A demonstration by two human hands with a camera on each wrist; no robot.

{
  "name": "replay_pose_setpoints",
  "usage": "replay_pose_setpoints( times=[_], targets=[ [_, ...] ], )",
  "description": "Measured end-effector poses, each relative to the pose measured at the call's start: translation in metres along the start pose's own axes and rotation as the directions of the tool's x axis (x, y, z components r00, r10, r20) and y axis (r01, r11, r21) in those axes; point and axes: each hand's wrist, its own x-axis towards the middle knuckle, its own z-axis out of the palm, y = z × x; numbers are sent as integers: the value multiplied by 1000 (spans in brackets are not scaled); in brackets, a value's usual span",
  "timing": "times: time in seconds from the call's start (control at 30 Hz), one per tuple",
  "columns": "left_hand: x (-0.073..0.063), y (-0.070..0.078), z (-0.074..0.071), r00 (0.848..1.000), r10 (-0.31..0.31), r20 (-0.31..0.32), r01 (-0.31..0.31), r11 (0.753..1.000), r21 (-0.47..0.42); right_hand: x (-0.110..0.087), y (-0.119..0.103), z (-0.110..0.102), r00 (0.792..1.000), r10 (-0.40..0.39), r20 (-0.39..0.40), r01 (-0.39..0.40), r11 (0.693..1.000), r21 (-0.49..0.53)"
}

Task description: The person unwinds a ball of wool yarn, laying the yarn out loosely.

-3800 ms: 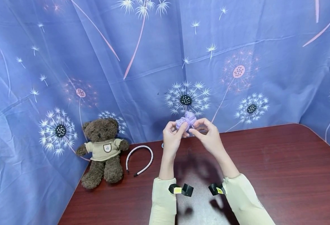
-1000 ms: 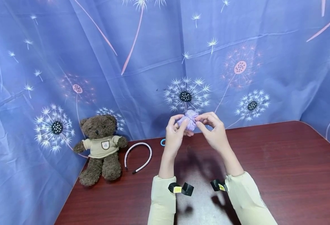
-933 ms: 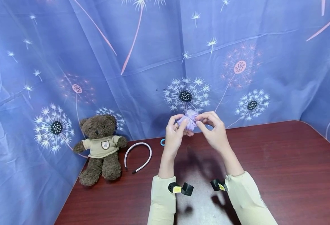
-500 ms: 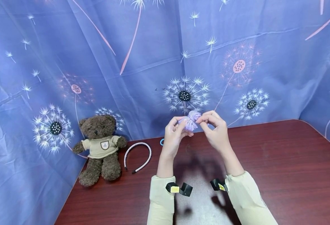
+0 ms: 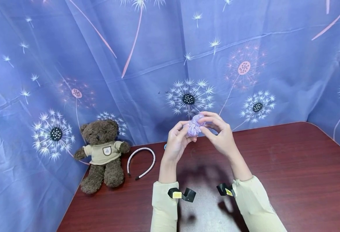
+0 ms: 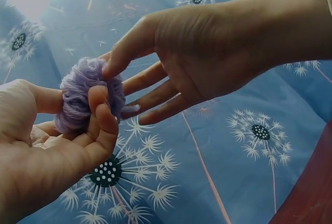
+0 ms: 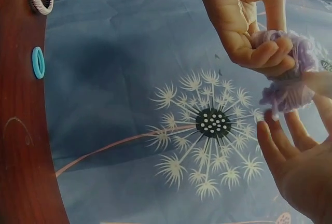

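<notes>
A fluffy bundle of lilac yarn (image 5: 194,127), cinched at its middle, is held up above the table's far edge in the head view. My left hand (image 5: 174,141) grips its left side between thumb and curled fingers. From the other side my right hand (image 5: 222,137) pinches the bundle, thumb below and fingers over the top. The left wrist view shows looped strands on the yarn bundle (image 6: 78,97), with a short piece sticking out near the right fingers. In the right wrist view, fingers of both hands partly cover the yarn (image 7: 291,95).
A brown teddy bear (image 5: 101,154) in a beige shirt sits at the left against the dandelion-print curtain (image 5: 146,106). Beside it lies a white headband (image 5: 128,161). A light-blue ring (image 7: 38,63) lies near the back edge of the dark red table (image 5: 274,167).
The yarn bundle has been turned in the hands. My right fingers have shifted from its right end to over its top. The left hand now hides most of the blue ring in the head view.
</notes>
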Motion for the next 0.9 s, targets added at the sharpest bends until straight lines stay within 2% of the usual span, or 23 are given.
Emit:
replay_pose_setpoints(
  times=[0.17, 0.33, 0.47, 0.53, 0.67, 0.77, 0.83, 0.9],
  targets=[
    [-3, 3, 4, 999, 22, 24, -23, 999, 43, 0, 0, 3, 1000, -30, 8, 30, 999, 23],
    [-6, 6, 10, 998, 61, -9, -58, 979, 193, -1, 1, 8, 996, -86, -1, 86, 996, -19],
    [-7, 6, 15, 992, 112, -65, -88, 949, 303, -2, 1, 11, 995, -101, -17, 100, 995, -18],
    [-7, 7, 16, 988, 141, -69, -108, 930, 351, -2, 1, 12, 996, -85, -35, 85, 996, 13],
    [-9, 7, 15, 977, 209, -30, -172, 870, 462, -2, -1, 12, 996, -43, -76, 52, 992, 115],
    [-9, 8, 14, 969, 247, 12, -217, 825, 522, -1, -2, 10, 994, -34, -100, 54, 977, 205],
    [-9, 9, 14, 966, 257, 29, -232, 810, 538, 1, -3, 8, 993, -37, -108, 63, 968, 245],
    [-8, 10, 15, 966, 257, 36, -235, 808, 540, 2, -3, 7, 993, -36, -110, 65, 959, 276]
  ],
)
